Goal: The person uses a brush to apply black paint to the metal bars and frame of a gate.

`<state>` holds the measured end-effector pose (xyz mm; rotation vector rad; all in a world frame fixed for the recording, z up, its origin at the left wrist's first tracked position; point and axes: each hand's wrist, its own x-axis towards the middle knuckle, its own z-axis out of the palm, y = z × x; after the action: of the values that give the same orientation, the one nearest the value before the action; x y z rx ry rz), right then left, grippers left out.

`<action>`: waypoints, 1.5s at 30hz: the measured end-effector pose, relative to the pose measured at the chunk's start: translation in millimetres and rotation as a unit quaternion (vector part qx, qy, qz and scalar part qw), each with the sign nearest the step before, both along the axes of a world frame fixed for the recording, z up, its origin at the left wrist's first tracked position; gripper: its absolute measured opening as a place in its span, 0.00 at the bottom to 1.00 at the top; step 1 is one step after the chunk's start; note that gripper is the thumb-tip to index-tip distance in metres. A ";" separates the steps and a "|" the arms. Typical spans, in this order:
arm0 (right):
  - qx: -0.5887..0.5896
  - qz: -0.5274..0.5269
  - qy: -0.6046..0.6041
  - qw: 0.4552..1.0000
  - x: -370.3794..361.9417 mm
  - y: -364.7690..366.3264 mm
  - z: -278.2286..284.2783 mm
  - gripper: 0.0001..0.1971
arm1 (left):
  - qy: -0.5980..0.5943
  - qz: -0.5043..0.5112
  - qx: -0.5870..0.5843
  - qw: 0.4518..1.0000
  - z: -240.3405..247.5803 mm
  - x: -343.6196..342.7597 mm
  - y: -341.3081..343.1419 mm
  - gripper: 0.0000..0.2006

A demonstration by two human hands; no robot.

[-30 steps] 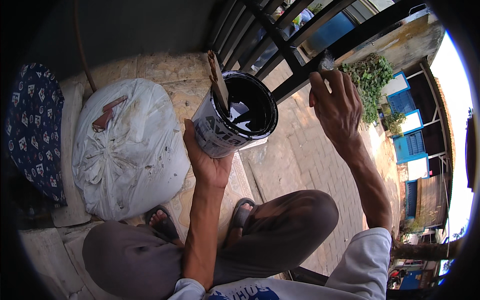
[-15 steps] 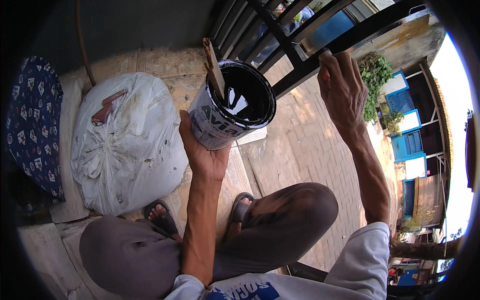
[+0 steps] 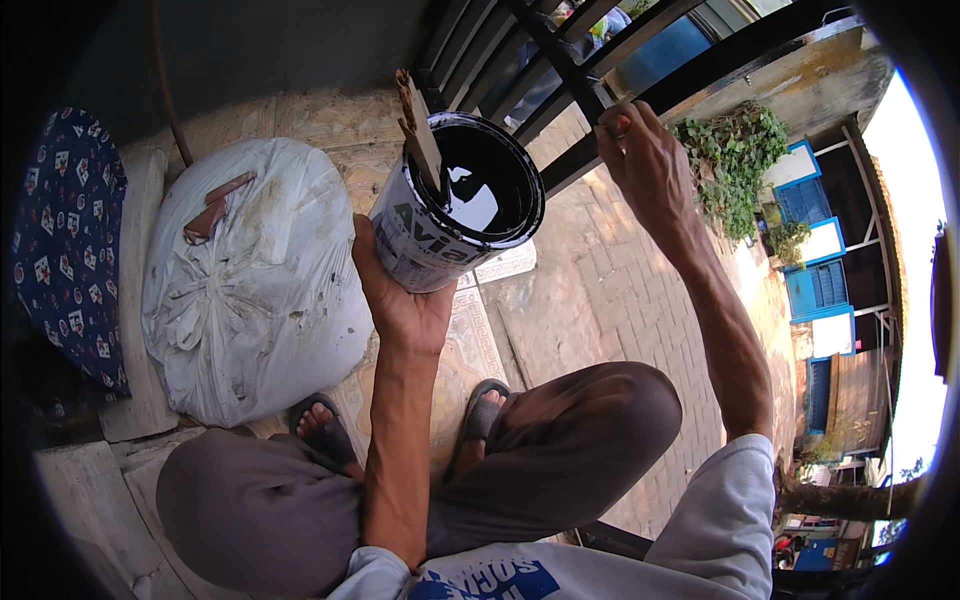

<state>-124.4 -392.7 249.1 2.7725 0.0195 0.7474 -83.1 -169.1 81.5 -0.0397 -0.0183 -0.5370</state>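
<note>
My left hand [image 3: 412, 315] grips a paint can [image 3: 425, 245] from below and its near side, lifting it above the tiles. Glossy black paint coats the inside and the rim. A broken wooden stick [image 3: 422, 145] stands in the paint, leaning on the can's left rim. At a black slatted metal gate [image 3: 570, 75], my right hand [image 3: 645, 165] is closed with its knuckles up, close to a lower bar. Something small and reddish shows between its fingers, but the rest of it is hidden by the hand.
A tied white sack [image 3: 255, 290] stands on the tiles left of my feet, beside a dark blue patterned cloth [image 3: 70, 250]. My legs are bent below the can. Beyond the gate lie paving [image 3: 620, 290] and a green bush [image 3: 735, 160].
My right hand has moved left and slightly down along the gate bar, still closed. The can in my left hand has shifted slightly left.
</note>
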 end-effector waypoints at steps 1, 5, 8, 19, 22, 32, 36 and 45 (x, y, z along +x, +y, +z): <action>-0.013 -0.016 -0.016 1.000 1.9 2.8 11.8 0.07 | -0.001 0.000 0.005 1.000 -5.5 -0.1 2.6 0.32; -0.107 0.041 -0.044 0.992 -7.1 21.7 20.7 0.06 | 0.015 0.007 0.018 1.000 -12.8 0.6 5.4 0.32; -0.164 0.057 0.066 0.983 -14.9 29.2 -8.4 0.07 | 0.021 -0.003 0.009 1.000 -11.1 0.8 4.0 0.32; 0.117 -0.005 0.113 0.987 8.6 -9.9 -34.3 0.08 | 0.001 0.014 -0.015 1.000 1.4 1.1 8.0 0.33; 0.040 -0.010 0.094 0.995 19.4 -11.7 -22.1 0.08 | -0.012 0.026 -0.002 1.000 0.7 3.4 10.6 0.32; 0.005 -0.021 0.129 0.991 33.7 -17.6 -25.1 0.08 | 0.007 0.024 0.016 1.000 0.7 2.6 11.4 0.33; -0.133 -0.015 0.036 0.990 33.6 5.3 -8.6 0.07 | 0.018 0.015 0.006 1.000 -3.5 4.7 8.7 0.34; 0.014 -0.038 0.038 0.998 13.1 -14.9 -14.7 0.11 | 0.020 0.035 0.026 0.999 -6.3 8.8 13.9 0.34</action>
<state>-111.4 -407.6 234.5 2.8094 -0.0806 0.6270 -74.4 -155.3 75.2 0.0008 0.0324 -0.4673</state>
